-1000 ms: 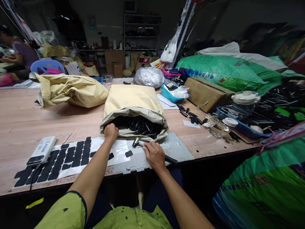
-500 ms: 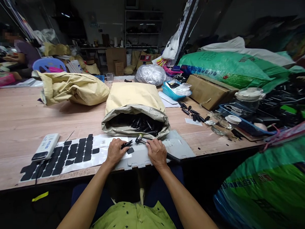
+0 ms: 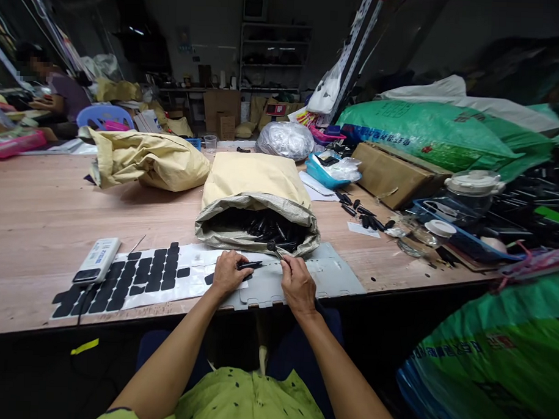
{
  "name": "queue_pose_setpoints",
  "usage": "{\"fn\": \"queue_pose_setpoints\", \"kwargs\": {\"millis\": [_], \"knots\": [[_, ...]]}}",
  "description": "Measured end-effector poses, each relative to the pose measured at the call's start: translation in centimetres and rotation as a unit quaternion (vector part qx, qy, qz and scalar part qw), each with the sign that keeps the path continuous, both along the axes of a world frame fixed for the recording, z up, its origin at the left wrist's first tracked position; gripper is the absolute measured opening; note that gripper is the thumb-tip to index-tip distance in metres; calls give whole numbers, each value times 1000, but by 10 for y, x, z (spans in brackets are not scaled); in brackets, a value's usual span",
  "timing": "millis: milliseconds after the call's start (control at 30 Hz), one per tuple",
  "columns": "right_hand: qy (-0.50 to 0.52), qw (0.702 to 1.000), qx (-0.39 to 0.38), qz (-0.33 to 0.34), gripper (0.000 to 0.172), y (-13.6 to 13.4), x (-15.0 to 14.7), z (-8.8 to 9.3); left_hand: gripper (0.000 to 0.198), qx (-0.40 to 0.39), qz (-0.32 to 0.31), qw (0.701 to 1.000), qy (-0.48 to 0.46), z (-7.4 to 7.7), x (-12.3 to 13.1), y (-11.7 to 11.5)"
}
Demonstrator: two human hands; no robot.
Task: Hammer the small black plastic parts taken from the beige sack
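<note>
My left hand is closed on a slim black plastic piece, whose pointed end sticks out to the right over a grey board. My right hand grips a small hammer with a metal shaft; the hammer head is up in front of the sack's mouth, and most of the handle is hidden. Just behind both hands lies a cream sack, open toward me, with many black pieces inside. A white sheet with rows of black rounded patches lies left of my left hand.
A white handheld device with a cable rests on the sheet's left part. Another cream sack lies behind. To the right are loose black pieces, a cardboard box and a jar. A co-worker sits far left.
The hammer head has risen from low over the board to the sack's rim. The black piece in my left hand now points more level to the right. The view has shifted slightly left.
</note>
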State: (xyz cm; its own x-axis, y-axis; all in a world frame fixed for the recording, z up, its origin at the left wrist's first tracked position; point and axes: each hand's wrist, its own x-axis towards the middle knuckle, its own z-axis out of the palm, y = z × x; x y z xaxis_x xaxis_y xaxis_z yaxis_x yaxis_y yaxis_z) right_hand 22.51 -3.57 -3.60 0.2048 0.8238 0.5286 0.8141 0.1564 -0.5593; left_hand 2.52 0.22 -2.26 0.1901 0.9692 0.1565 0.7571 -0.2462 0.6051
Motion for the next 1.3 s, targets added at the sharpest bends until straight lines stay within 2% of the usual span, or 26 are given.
{"fn": "queue_pose_setpoints", "kwargs": {"millis": [100,267,600,767,900,1067,1167,1300], "knots": [[63,997,-4,55,32,-10,-6,9,17,-15,3,1000,-2,2,1,1],[57,990,-52,121,35,-26,-20,16,16,-42,11,999,-13,6,3,1],[10,990,-112,82,36,-31,-25,20,14,-65,19,998,-18,9,4,0],[17,990,-72,117,38,-31,-33,25,14,-63,12,998,0,9,4,0],[-17,986,-101,130,37,-31,-38,21,14,-54,6,998,21,7,3,0],[-33,993,-80,80,35,-19,-24,17,16,-50,5,999,2,5,3,0],[-84,993,-63,48,33,-6,-10,13,17,-44,9,999,-3,5,3,0],[-179,981,-29,65,28,7,4,-1,18,-41,-3,999,-4,5,2,-2]]}}
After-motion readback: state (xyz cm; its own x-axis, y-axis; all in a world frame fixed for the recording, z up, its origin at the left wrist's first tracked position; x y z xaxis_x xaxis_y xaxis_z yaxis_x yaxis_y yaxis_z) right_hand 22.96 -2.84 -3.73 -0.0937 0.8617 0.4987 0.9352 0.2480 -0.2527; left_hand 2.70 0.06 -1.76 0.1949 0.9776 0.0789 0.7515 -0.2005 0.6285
